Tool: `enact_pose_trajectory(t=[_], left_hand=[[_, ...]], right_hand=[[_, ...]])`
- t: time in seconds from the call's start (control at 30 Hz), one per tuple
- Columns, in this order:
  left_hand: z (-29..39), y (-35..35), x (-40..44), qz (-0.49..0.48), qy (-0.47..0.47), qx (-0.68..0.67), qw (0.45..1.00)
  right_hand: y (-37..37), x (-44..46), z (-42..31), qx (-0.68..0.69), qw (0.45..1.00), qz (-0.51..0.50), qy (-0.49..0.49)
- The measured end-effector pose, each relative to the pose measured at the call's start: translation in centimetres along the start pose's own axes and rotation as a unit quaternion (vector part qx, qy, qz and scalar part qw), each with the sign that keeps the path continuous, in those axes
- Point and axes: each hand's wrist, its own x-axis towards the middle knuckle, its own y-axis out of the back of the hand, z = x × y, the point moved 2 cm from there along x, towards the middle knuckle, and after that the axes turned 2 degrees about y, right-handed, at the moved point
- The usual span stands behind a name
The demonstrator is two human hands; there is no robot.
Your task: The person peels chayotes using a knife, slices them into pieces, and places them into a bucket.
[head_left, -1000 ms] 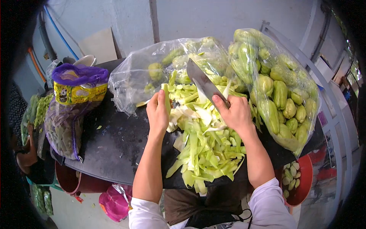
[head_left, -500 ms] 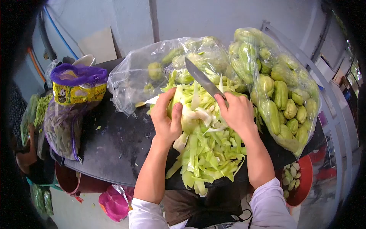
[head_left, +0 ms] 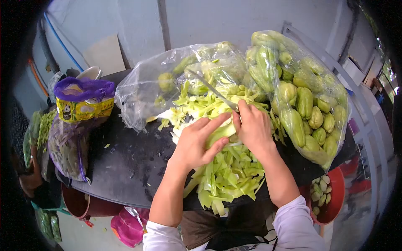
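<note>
My right hand (head_left: 253, 127) is closed round the handle of a knife (head_left: 212, 89), whose blade points up and to the left over a heap of pale green peelings (head_left: 230, 171). Close beside it, my left hand (head_left: 199, 142) has its thumb and fingers around a light green piece of vegetable (head_left: 220, 134) at the middle of the heap. Behind the heap lies a clear plastic bag (head_left: 142, 85) with green chayotes inside. Another clear bag (head_left: 307, 104), full of chayotes, stands to the right.
A purple mesh sack (head_left: 69, 144) sits at the left of the dark table (head_left: 121, 167). Below are a red bucket (head_left: 337, 198) with pale vegetables at right, a dark red tub (head_left: 100, 207) and a pink bag (head_left: 127, 228). Part of another person's arm (head_left: 31, 180) shows far left.
My left hand has moved down and right to the heap's middle, and now holds a light green piece. The knife has tilted flatter, its blade turned nearly edge-on.
</note>
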Motion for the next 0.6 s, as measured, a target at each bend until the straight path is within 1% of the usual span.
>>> enact_pose_trajectory(t=[0.03,0.07,0.17,0.23,0.27,0.33,0.37,0.4,0.43,0.47,0.5,0.57,0.6], left_hand=[[0.2,-0.3,0.0,-0.026,0.015,0.029,0.999],[0.4,-0.5,0.1,-0.028,0.014,0.028,0.999],[0.5,-1.1,0.3,-0.044,0.019,0.058,0.997],[0.0,-1.7,0.4,-0.051,0.061,0.103,0.991],[0.0,-1.7,0.5,-0.051,0.062,0.103,0.991],[-0.2,-1.5,0.7,-0.062,0.107,0.144,0.982],[-0.5,-1.4,0.9,-0.062,0.106,0.145,0.982],[-0.9,-1.2,0.9,-0.051,0.122,0.156,0.979],[-1.4,-1.0,0.9,-0.04,0.138,0.168,0.975],[-1.7,-0.6,1.1,-0.025,0.134,0.156,0.978],[-2.4,-0.4,1.2,-0.024,0.135,0.159,0.978],[-3.7,0.3,1.3,0.028,0.142,0.139,0.98],[-3.8,1.0,1.5,0.024,0.19,0.123,0.974]], right_hand=[[0.2,-0.2,0.1,0.023,1.0,-0.005,-0.003],[0.3,-0.2,0.1,0.045,0.999,-0.009,-0.005],[0.0,-0.3,0.0,0.036,0.999,-0.029,-0.018],[-0.4,-0.5,0.1,0.021,0.999,-0.023,-0.017],[-0.5,-0.5,0.1,0.006,1.0,-0.014,-0.014],[-0.1,-0.5,0.1,0.009,1.0,-0.017,-0.009],[0.0,-0.6,0.1,0.011,1.0,-0.021,-0.004],[0.1,-0.6,0.1,0.011,1.0,-0.02,-0.004],[0.3,-0.7,0.1,0.007,1.0,0.004,-0.007],[0.4,-0.7,0.1,0.004,1.0,0.028,-0.009],[0.6,-0.6,0.3,0.006,1.0,0.029,-0.007],[1.1,-0.8,1.0,-0.02,0.999,0.032,-0.011],[1.2,-0.9,1.4,-0.03,0.999,0.033,-0.021]])
